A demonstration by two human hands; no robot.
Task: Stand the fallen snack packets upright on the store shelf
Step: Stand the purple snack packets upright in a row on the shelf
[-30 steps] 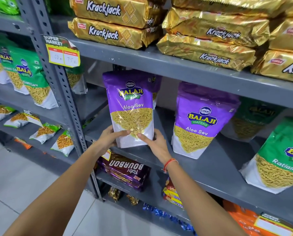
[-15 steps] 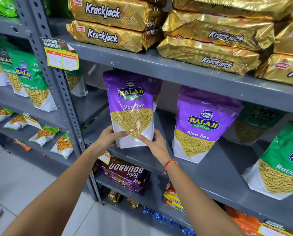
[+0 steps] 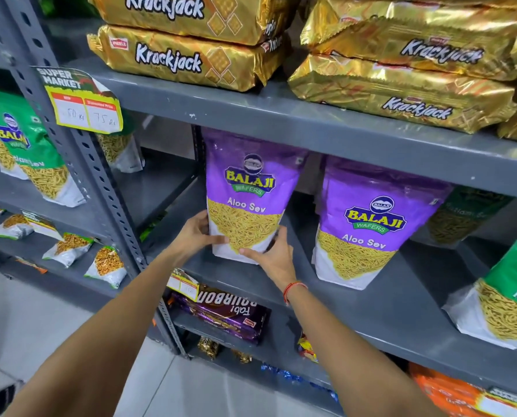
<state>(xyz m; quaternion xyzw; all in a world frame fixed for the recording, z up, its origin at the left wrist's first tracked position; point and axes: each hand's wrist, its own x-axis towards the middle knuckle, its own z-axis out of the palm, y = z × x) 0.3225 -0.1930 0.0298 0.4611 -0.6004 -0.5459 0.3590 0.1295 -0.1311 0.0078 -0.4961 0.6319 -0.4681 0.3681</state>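
Note:
A purple Balaji Aloo Sev packet stands upright on the grey middle shelf. My left hand grips its lower left edge and my right hand holds its lower right corner, thumb across the white base. A second purple Aloo Sev packet stands upright to the right, untouched. Farther right a green Ratlami Sev packet leans near the shelf front, and another green packet sits in shadow behind.
Gold Krackjack packs are stacked on the shelf above, close over the packet tops. A perforated grey upright with a price tag stands left. Green sev packets fill the left bay. Bourbon packs lie on the shelf below.
The purple packet has been pushed back deeper on the shelf with both hands still on its base. My view has moved closer and slightly left.

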